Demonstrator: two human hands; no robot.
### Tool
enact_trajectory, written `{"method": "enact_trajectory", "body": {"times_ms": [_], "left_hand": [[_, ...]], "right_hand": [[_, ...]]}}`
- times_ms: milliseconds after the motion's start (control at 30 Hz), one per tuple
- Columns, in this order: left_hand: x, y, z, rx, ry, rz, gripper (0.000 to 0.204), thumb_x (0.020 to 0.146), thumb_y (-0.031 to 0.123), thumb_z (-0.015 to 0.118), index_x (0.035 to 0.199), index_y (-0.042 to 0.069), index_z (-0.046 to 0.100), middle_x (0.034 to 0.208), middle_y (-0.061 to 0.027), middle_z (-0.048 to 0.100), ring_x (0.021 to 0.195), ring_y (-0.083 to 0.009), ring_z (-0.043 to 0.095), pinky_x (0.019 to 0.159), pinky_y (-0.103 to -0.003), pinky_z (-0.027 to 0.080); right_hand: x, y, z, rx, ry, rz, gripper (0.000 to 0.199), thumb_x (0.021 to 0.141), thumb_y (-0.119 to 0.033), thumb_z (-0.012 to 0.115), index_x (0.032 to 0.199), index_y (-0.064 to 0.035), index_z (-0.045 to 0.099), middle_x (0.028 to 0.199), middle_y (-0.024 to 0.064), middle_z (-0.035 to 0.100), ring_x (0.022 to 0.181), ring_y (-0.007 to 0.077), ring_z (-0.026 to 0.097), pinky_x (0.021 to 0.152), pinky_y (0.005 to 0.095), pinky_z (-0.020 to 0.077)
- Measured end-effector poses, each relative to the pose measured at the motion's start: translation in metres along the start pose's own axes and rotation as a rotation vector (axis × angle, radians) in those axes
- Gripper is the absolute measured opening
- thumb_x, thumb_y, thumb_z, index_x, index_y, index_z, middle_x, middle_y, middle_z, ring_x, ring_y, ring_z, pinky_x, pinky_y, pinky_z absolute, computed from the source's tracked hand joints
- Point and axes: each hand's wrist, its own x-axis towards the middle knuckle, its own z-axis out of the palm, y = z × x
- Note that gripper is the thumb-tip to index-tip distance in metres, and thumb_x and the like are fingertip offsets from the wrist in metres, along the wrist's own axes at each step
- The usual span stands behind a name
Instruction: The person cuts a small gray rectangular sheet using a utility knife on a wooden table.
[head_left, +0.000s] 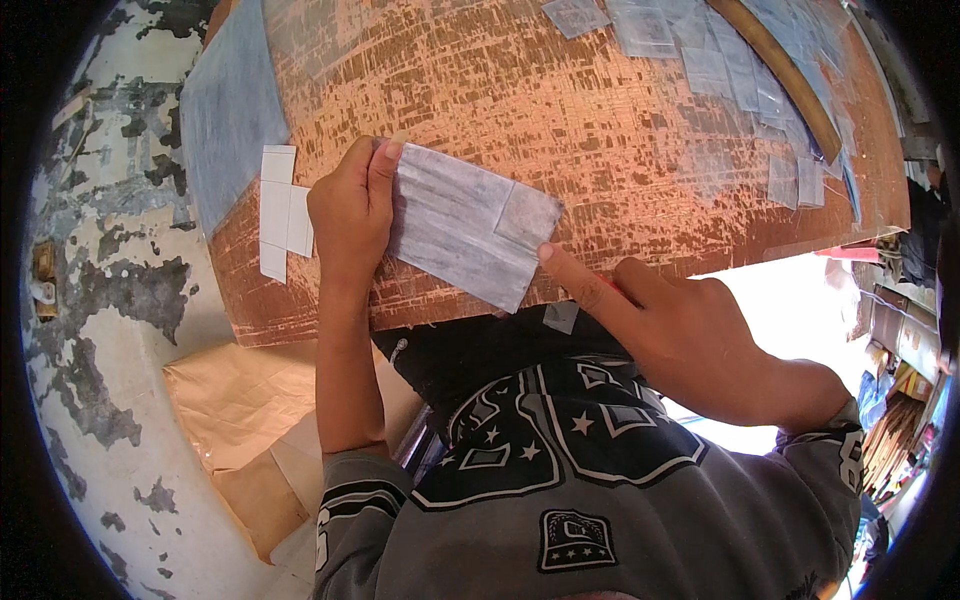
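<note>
A: Left hand (348, 205) grip status?
B: Closed on the left end of a grey translucent sheet (462, 228). Thumb on top, the other fingers hidden behind the edge. Sheet is rectangular, lying tilted across the near edge of the bench (560, 110), right end lower.

A: Right hand (680, 325)?
B: No grasp. Index finger extended, tip pressing the sheet's lower right edge. Other fingers curled in, holding nothing visible.

A: Anything on the sheet?
B: A smaller square patch of the same grey stuff sits at its right end, overlapping. Cannot tell if it is bonded.

A: Surroundings?
B: Bench top is worn, orange-brown, heavily scratched. Just left of the left hand, a cluster of white rectangular pieces (279, 207) lies flat on the bench, touching each other. Behind them, a large blue-grey sheet (228, 110) covers the bench's left corner. Far right corner: many small translucent squares (735, 70) spread out, with a curved wooden strip (790, 80) across them.

A: Below the bench?
B: Brown paper (240, 400) on the floor at left, near a peeling painted floor. One small grey piece (561, 316) sits at the bench edge over the person's dark clothing.
</note>
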Motion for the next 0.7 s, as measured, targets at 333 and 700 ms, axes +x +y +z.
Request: {"method": "enact_trajectory", "body": {"times_ms": [333,700], "left_hand": [[0.001,0.003,0.0,-0.018,0.0,-0.019,0.042,0.106,0.039,0.053,0.089,0.002,0.063,0.063,-0.0185,0.057,0.055,-0.0364,0.055,0.054,-0.041,0.043],[0.001,0.002,0.0,0.011,0.0,-0.017,0.042,0.106,0.04,0.052,0.088,0.003,0.063,0.061,-0.0178,0.055,0.053,-0.0348,0.053,0.053,-0.04,0.041]], "right_hand": [[0.007,0.007,0.012,0.01,0.003,0.034,0.084,0.081,0.004,0.061,0.158,-0.0163,0.037,0.079,0.0103,0.056,0.057,0.0277,0.059,0.047,0.0413,0.0467],[0.009,0.005,0.01,0.023,-0.017,0.019,0.081,0.084,0.002,0.061,0.159,-0.0162,0.036,0.079,0.0099,0.055,0.055,0.0254,0.057,0.047,0.0407,0.0468]]}}
